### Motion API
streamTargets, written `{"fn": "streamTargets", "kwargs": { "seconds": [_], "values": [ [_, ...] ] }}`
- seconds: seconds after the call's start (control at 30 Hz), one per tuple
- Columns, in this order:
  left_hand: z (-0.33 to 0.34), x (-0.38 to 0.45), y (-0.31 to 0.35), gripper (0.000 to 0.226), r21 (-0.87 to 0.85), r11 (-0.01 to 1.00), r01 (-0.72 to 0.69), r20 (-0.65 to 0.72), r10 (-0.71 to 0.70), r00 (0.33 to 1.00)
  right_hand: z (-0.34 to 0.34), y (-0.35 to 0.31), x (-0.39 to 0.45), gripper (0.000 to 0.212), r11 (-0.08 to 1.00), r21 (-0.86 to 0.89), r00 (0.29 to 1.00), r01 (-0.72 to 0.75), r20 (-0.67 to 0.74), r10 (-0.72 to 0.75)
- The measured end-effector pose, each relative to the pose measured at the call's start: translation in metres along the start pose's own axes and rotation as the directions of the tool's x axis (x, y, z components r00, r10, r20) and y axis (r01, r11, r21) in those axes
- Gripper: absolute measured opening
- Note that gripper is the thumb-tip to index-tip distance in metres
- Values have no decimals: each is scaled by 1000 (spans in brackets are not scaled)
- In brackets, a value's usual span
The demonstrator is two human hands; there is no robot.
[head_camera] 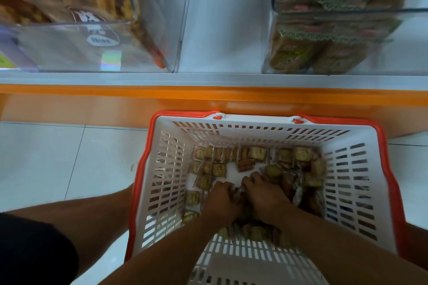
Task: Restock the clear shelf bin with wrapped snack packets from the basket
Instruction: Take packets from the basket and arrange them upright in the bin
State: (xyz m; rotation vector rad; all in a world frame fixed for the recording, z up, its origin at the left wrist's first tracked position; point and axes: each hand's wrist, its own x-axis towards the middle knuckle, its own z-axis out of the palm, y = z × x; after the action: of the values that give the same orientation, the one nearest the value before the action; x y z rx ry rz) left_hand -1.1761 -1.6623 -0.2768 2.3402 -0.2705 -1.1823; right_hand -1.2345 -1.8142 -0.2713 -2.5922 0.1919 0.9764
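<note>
A white slotted basket [342, 169] with an orange rim stands on the floor below the shelf. Several small wrapped snack packets [257, 153] lie across its bottom. My left hand [221, 201] and my right hand [264, 194] are both down inside the basket, side by side, fingers curled round a bunch of packets between them. On the shelf above, a clear bin [227, 30] in the middle holds nothing that I can see. The clear bin [328, 18] to its right is stacked with green and red wrapped packets.
A clear bin [76, 30] with orange and brown snack bags stands at the shelf's left. The shelf has a white ledge and an orange front panel [162, 99]. White floor tiles [58, 164] lie left of the basket. My legs flank the basket.
</note>
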Motion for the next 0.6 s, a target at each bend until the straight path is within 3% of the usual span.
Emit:
{"fn": "streamTargets", "kwargs": {
  "seconds": [0.03,0.2,0.33,0.4,0.5,0.57,0.6],
  "values": [
    [-2,0,0,19,-38,999,-18,0,18,1000,-1,0,-1,61,1000,25,1000,7,-11,-7],
    [-23,-5,4,34,-340,940,-23,15,30,999,-20,2,-6,42,948,318,998,-15,-54,34],
    [-45,-14,21,51,-371,929,-7,6,10,1000,-51,-3,-20,44,902,433,998,-2,-55,29],
    [-62,-22,37,61,-413,911,20,89,18,996,-83,-8,-35,47,887,461,999,-15,-20,28],
    [-100,-44,73,47,-486,872,56,284,97,954,-140,-23,-70,30,922,386,999,23,27,-36],
    [-132,-62,104,25,-547,836,46,364,188,912,-181,-34,-97,18,974,214,996,71,45,-82],
    [-149,-73,122,23,-561,826,47,397,218,892,-204,-41,-116,23,992,97,994,82,65,-88]
  ]
}}
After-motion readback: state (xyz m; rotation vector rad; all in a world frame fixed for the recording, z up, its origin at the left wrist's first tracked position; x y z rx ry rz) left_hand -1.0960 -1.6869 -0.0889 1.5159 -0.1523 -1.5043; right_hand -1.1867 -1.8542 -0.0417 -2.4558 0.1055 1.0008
